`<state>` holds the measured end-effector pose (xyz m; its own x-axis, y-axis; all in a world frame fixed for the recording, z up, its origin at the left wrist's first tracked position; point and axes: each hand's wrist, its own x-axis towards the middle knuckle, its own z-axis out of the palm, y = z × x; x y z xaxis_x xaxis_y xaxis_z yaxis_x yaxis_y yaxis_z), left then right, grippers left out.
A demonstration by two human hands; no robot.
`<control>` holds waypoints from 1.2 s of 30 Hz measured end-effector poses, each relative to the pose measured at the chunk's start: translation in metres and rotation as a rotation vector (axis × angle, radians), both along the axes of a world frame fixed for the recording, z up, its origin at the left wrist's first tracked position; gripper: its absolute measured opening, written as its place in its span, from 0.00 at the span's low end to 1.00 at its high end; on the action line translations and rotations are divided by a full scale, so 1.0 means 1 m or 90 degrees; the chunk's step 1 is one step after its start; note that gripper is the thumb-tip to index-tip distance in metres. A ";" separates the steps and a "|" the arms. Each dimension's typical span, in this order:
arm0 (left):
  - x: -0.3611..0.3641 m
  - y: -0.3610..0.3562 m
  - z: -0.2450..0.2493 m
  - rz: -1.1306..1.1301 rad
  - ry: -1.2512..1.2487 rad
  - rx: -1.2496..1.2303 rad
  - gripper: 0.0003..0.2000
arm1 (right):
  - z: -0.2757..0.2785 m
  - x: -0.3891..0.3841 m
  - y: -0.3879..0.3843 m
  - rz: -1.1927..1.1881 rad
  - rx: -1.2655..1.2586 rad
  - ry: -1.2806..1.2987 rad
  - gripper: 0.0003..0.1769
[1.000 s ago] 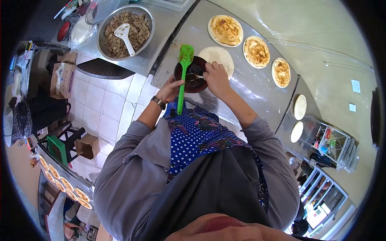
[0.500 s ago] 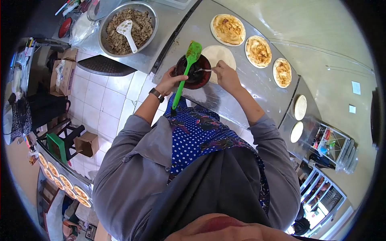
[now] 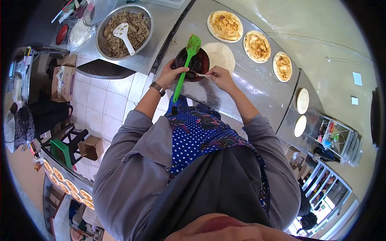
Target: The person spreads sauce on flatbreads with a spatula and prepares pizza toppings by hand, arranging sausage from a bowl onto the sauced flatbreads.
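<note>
A dark red bowl (image 3: 204, 59) with dark contents is held at its left side by my left hand (image 3: 170, 76). That hand also keeps a green spatula (image 3: 182, 78) under its thumb, lying across the bowl, its head smeared. My right hand (image 3: 221, 77) pinches the handle of a small spoon (image 3: 200, 75), whose tip is at the bowl's near rim. Behind the bowl, a plain flat dough round (image 3: 221, 57) rests on the metal table (image 3: 245, 86). Three sauce-covered rounds (image 3: 225, 26) lie further along the table.
At the upper left stands a metal bowl (image 3: 150, 30) of minced filling with a white slotted ladle (image 3: 125, 39). Two plain rounds (image 3: 302, 101) lie at the right. More topped rounds (image 3: 71, 186) are at the lower left, near a green-topped stool (image 3: 61, 152).
My right hand has moved down and slightly left, bringing the spoon from inside the bowl to its near rim. The view has shifted slightly.
</note>
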<state>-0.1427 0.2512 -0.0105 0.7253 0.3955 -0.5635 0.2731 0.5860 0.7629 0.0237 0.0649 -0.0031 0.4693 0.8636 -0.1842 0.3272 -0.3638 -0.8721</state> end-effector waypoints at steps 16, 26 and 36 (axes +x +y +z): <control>0.023 0.002 -0.014 -0.037 -0.025 -0.026 0.31 | 0.008 0.041 -0.032 -0.256 -0.025 0.402 0.05; 0.029 0.021 -0.013 0.028 -0.030 -0.075 0.30 | -0.023 0.056 -0.064 -0.228 0.001 -0.438 0.04; 0.032 0.037 -0.020 0.014 0.003 -0.004 0.28 | -0.010 0.056 -0.073 -0.334 0.071 -0.442 0.04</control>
